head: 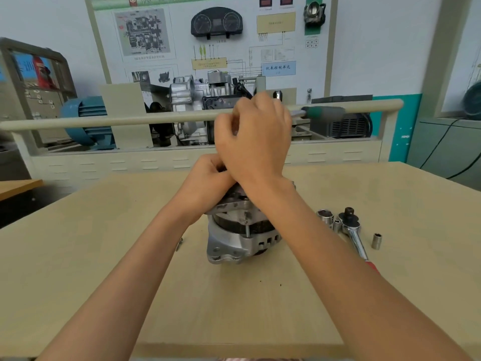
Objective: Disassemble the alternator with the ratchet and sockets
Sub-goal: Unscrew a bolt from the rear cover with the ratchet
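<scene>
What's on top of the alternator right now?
Both hands: the left hand grips its upper edge, the right hand holds a green-handled tool above the alternator. They cover whatever fastener lies beneath.

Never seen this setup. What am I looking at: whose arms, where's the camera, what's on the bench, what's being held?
There is no robot here: these are a person's two bare arms, filmed by one wide-angle camera worn on the head, looking forward and down.

On the wooden bench stands an alternator, a car generator in a silver housing. The left hand grips its top to steady it. The right hand is curled round a tool with a green and grey handle sticking out to the right; its head is hidden under the hand.

Right of the alternator lie a ratchet with a red grip, a large socket beside its head, and a small socket standing apart. Behind the bench is a training board with car parts.
</scene>
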A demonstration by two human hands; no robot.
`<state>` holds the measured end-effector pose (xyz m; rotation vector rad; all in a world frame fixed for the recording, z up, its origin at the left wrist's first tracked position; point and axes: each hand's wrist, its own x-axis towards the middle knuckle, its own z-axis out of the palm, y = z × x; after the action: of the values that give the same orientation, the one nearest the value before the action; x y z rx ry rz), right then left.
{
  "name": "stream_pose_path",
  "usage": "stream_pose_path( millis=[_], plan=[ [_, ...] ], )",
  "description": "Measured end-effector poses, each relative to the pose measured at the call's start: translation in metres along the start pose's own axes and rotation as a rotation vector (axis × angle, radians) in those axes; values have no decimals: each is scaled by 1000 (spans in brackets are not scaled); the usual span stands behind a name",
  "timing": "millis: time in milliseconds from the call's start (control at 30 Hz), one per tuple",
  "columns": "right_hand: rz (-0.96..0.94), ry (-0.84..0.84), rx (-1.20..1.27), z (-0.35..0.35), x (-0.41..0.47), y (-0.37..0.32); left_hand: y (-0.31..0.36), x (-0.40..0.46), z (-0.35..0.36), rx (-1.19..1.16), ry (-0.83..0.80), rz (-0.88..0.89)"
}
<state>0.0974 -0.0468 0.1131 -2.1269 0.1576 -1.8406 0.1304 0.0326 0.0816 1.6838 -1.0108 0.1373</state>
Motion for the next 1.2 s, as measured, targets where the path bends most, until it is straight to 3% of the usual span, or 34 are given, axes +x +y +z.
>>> stream_pose_path(
  millis=[67, 167, 233, 300, 367, 467, 533, 567, 667, 733, 867, 933, 967, 1033, 1133, 1200],
  plan=[
    [123, -84, 429, -3, 11, -1, 2, -2, 0, -49, -52, 33],
    [411, -342, 1026, -6, 29, 1, 2, -2, 0, -102, -111, 43],
    [530, -455, 1301, -7, 35, 6, 0, -1, 1, -116, -89, 34],
    [558, -452, 1401, -9, 33, 8, 2, -2, 2, -121, -66, 37],
    [456, -315, 1238, -9, 23, 3, 5, -3, 2, -120, -68, 41],
    [70, 27, 511, -4, -2, -3, 2, -3, 1, -35, -19, 25],
    [-19, 170, 57, 1, -9, -6, 2, -2, 2, 2, 29, 2],
    [-8, 190, -9, 1, -10, -7, 2, -1, 2, 7, 37, 2],
    [12, 160, 208, -1, -6, -10, 3, -2, 3, 14, 13, 1],
    [104, 3, 438, -4, 4, -12, 4, -3, 2, 3, -37, -3],
    [489, -405, 1075, -8, 31, -2, 4, -3, 2, -109, -84, 24],
    [574, -466, 1379, -8, 33, 9, 4, -3, 3, -138, -73, 17],
    [563, -446, 1418, -8, 31, 9, 5, -3, 3, -139, -66, 22],
    [440, -308, 1241, -6, 20, 4, 6, -4, 2, -117, -65, 41],
    [82, -42, 614, -4, 1, -3, 6, -4, 3, -32, -18, 28],
    [-31, 96, 211, -2, -9, -3, 7, -4, 3, -6, 16, 17]
  ],
)
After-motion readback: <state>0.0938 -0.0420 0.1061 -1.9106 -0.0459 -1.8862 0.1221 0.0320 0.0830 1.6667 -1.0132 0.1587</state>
